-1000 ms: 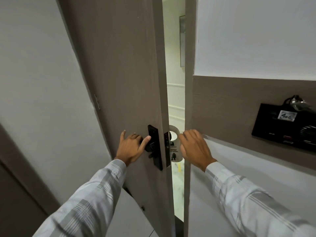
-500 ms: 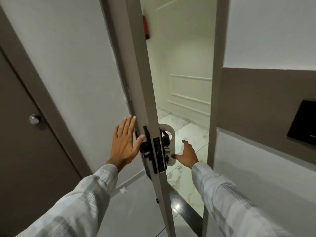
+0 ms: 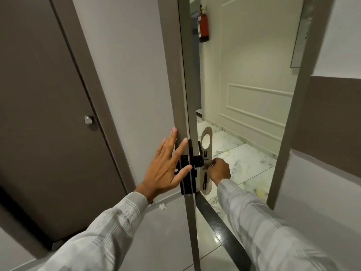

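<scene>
- At the centre of the frame, a door (image 3: pixel 184 85) stands ajar, seen edge-on. The left hand (image 3: pixel 166 169) lies flat on its near face by the black lock plate (image 3: pixel 185 173), grip spread and holding nothing.
- Beyond the edge, the right hand (image 3: pixel 219 171) has its grip pinching a door hanger (image 3: pixel 207 185) just beside the outer handle (image 3: pixel 198 161), seemingly not hooked on.
- A loose pinch could drop the hanger onto the marble floor (image 3: pixel 244 163).
- A flat palm cannot hold the door; a swing could trap the right wrist against the frame (image 3: pixel 287 133).
</scene>
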The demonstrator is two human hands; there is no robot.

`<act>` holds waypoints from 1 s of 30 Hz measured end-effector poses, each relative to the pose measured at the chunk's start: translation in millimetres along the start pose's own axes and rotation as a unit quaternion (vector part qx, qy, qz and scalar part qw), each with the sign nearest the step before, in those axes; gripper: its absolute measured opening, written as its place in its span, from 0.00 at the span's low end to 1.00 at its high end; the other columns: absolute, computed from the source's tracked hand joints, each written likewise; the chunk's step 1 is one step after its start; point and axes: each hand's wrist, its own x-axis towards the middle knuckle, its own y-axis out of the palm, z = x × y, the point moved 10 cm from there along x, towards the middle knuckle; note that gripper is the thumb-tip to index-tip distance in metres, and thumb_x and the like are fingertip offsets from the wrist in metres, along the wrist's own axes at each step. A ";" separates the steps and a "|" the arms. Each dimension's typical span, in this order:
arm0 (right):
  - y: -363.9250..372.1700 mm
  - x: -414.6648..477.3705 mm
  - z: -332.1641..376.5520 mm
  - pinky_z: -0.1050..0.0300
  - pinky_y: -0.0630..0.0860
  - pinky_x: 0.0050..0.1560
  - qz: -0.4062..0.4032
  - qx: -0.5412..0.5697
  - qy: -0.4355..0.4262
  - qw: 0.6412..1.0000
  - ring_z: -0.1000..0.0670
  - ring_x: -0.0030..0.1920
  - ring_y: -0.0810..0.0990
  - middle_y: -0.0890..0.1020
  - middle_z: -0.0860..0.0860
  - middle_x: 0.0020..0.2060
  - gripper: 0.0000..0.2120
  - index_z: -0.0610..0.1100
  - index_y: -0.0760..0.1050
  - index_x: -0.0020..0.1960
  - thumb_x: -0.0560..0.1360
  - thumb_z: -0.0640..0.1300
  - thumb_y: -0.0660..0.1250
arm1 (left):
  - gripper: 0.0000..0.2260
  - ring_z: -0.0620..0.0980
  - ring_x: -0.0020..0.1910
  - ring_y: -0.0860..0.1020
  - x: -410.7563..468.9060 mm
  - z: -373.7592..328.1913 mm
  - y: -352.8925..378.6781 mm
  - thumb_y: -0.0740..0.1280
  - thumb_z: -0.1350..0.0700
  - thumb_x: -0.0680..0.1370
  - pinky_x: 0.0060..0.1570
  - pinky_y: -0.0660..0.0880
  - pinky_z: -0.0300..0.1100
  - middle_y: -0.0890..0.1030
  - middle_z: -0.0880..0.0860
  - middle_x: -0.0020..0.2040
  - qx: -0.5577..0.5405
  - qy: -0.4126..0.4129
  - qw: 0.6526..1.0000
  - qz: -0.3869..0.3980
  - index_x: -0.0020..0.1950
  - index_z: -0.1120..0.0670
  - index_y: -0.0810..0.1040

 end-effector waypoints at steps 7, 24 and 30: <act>-44.4 -65.2 -30.6 0.54 0.78 0.41 -0.056 0.061 -0.026 0.996 0.45 0.41 0.81 0.83 0.48 0.38 0.07 0.42 0.77 0.39 0.75 0.41 0.71 | 0.29 0.52 0.80 0.51 -54.1 -45.6 26.3 0.53 0.42 0.82 0.79 0.42 0.45 0.54 0.56 0.81 -0.127 -0.071 0.989 0.041 0.80 0.52 0.51; -233.8 -501.5 -393.3 0.61 0.75 0.30 -0.286 0.226 0.347 0.864 0.50 0.34 0.79 0.84 0.43 0.42 0.06 0.43 0.77 0.50 0.78 0.44 0.71 | 0.09 0.52 0.49 0.85 -225.7 -488.0 162.8 0.61 0.53 0.83 0.51 0.83 0.47 0.85 0.53 0.55 -0.597 -0.163 0.572 0.538 0.59 0.50 0.78; -289.7 -627.9 -465.2 0.57 0.81 0.38 -0.378 0.331 0.370 0.781 0.47 0.40 0.85 0.87 0.48 0.48 0.06 0.43 0.78 0.54 0.78 0.42 0.70 | 0.10 0.51 0.46 0.86 -269.6 -655.1 131.0 0.64 0.54 0.82 0.46 0.84 0.44 0.86 0.51 0.53 -0.604 -0.083 0.516 0.601 0.62 0.50 0.77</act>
